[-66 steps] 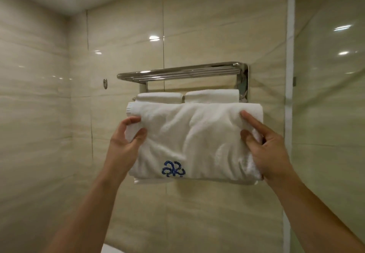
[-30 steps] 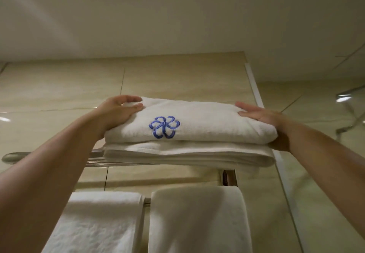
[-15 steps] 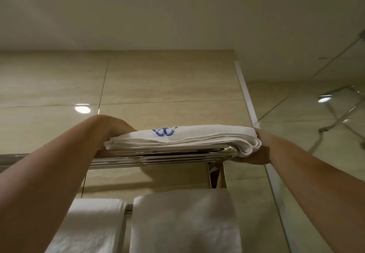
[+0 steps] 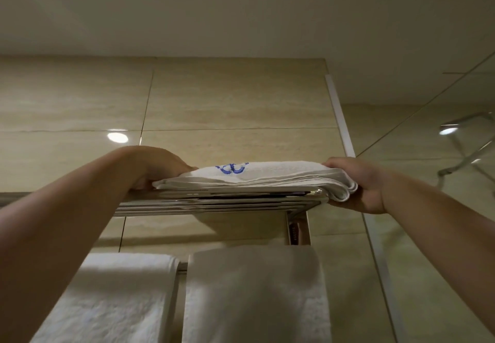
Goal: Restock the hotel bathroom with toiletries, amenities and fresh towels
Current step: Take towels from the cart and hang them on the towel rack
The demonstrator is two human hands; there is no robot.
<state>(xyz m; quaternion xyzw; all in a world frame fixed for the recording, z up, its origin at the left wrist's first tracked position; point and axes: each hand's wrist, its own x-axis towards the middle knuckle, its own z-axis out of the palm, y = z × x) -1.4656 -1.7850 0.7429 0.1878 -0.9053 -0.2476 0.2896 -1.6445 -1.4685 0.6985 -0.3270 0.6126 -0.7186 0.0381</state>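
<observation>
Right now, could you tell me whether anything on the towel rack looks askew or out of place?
Yes: the folded towel sticks out past the right end of the chrome shelf, its layers sagging into the right hand. The left hand holds the other end.

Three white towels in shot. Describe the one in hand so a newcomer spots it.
Find the chrome rack on the tiled wall. On its top shelf lies a folded towel, gripped at its ends by the left hand and right hand. Unlike the two plain towels hanging below, it lies flat and bears a blue emblem.
</observation>
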